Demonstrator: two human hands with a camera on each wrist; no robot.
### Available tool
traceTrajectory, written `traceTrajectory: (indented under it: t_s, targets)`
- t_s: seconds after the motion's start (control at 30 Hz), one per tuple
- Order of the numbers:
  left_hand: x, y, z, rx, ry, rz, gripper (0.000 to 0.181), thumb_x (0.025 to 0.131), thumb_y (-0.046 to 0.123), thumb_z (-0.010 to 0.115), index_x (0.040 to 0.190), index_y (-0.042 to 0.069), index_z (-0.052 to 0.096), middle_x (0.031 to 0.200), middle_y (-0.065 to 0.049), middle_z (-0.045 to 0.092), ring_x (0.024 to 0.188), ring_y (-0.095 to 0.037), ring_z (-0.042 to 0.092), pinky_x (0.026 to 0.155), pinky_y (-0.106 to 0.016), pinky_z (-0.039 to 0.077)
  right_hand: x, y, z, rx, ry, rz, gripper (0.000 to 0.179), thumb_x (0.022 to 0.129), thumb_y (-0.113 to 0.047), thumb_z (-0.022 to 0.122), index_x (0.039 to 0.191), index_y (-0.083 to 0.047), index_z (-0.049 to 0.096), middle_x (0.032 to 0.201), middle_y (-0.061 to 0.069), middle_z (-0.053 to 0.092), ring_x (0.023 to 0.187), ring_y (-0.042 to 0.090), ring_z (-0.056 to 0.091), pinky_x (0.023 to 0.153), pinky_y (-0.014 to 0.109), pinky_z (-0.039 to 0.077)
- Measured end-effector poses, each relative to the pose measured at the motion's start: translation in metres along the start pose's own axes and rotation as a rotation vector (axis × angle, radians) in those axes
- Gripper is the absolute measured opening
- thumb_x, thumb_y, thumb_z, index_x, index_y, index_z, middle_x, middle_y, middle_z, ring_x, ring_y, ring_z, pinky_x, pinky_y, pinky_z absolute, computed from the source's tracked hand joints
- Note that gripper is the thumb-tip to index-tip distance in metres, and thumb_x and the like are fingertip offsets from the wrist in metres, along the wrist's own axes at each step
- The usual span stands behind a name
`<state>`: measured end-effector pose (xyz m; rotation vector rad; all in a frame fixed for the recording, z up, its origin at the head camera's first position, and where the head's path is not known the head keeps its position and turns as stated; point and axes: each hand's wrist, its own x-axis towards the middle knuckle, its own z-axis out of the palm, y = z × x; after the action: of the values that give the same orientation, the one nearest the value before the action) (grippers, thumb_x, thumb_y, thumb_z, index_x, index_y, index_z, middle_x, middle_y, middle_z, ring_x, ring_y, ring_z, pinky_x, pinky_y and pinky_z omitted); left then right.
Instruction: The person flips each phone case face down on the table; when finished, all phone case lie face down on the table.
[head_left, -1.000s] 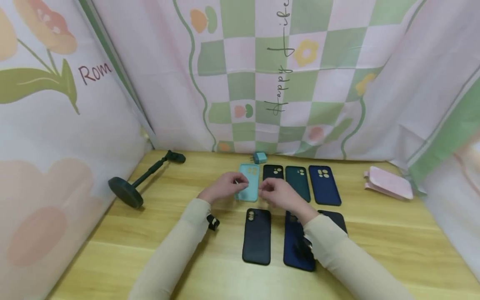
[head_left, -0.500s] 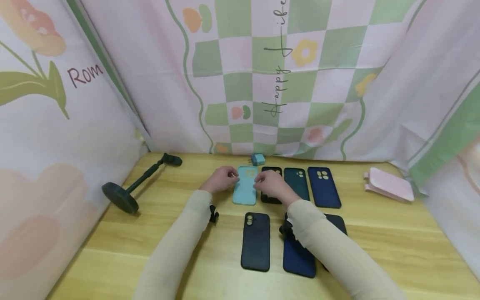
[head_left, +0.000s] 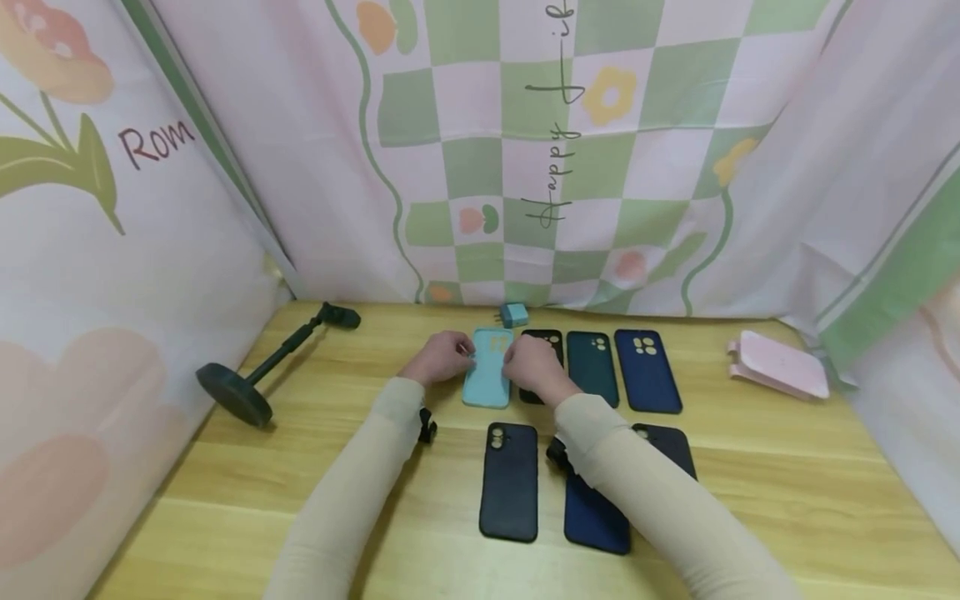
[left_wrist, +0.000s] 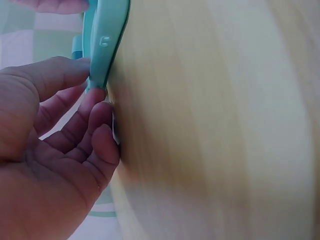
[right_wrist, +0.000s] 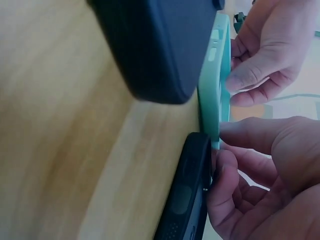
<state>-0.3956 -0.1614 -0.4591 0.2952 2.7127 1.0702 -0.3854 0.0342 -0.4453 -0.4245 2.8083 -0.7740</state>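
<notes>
A turquoise phone case [head_left: 486, 385] lies in the back row on the wooden table, its camera cutouts at the far end. My left hand [head_left: 444, 358] pinches its left edge; the left wrist view puts the thumb on the rim and a fingertip at the case's lower edge. On the opposite edge my right hand [head_left: 534, 367] pinches the rim between thumb and fingers. That hand partly covers a black phone case [head_left: 531, 398] beside it. Farther right lie a dark green case [head_left: 592, 367] and a navy case [head_left: 648, 375].
In the front row are a black phone case [head_left: 508, 483], a blue case [head_left: 596, 521] and another black case [head_left: 670, 446], the last two partly under my right sleeve. A charger plug [head_left: 513, 315] sits behind, a black stand [head_left: 236, 393] left, a pink holder [head_left: 780, 365] right.
My right hand has moved left onto the turquoise case's right edge. My left hand has drawn back slightly to its left edge. The view has shifted a little.
</notes>
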Motion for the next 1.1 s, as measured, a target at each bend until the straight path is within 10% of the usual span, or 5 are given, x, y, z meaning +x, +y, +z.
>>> traceTrajectory:
  t_s: [0.4, 0.7, 1.1]
  targets:
    - [0.003, -0.002, 0.007, -0.019, 0.009, -0.014, 0.020, 0.088, 0.012, 0.068, 0.107, 0.008, 0.068, 0.098, -0.006, 0.063, 0.086, -0.019, 0.058, 0.071, -0.031, 0.049, -0.004, 0.005, -0.002, 0.073, 0.065, 0.083, 0.028, 0.088, -0.008, 0.057, 0.060, -0.013, 0.061, 0.054, -0.003, 0.047, 0.047, 0.014, 0.038, 0.046, 0.029, 0.032]
    - [-0.001, -0.005, 0.008, -0.247, -0.009, 0.004, 0.023, 0.089, 0.014, 0.069, 0.111, 0.008, 0.067, 0.102, -0.007, 0.063, 0.086, -0.021, 0.062, 0.070, -0.031, 0.054, -0.013, 0.019, -0.010, 0.324, 0.089, 0.084, 0.023, 0.092, -0.016, 0.062, 0.110, -0.007, 0.073, 0.106, 0.009, 0.069, 0.072, 0.016, 0.068, 0.069, 0.035, 0.056]
    - [-0.005, -0.006, 0.001, -0.551, -0.011, 0.066, 0.029, 0.093, 0.017, 0.069, 0.119, 0.006, 0.062, 0.103, -0.015, 0.063, 0.082, -0.027, 0.067, 0.073, -0.038, 0.057, -0.028, 0.024, -0.013, 0.430, 0.093, 0.061, 0.028, 0.095, -0.019, 0.061, 0.119, -0.008, 0.069, 0.113, 0.011, 0.066, 0.079, 0.019, 0.070, 0.079, 0.042, 0.055]
